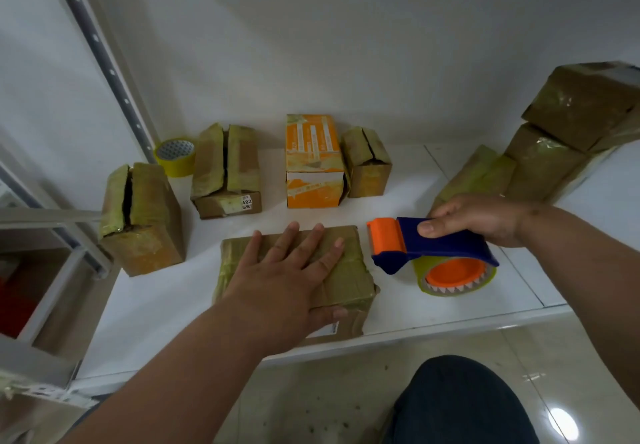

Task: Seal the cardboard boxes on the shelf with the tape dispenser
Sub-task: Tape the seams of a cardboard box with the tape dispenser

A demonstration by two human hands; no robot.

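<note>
Gripped in right hand (485, 222) at three o'clock: tape dispenser (429, 249), long axis across, orange roller pointing nine. Left hand (287, 277) flat, fingers spread, on cardboard box (349, 277), white shelf (156, 305), tiled floor (329, 391) below.

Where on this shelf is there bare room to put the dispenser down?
Bare shelf lies front-left, between the split-top box and the box under the left hand. More lies front-right, under the tape dispenser in the right hand. The back row and right stack are crowded.
</note>
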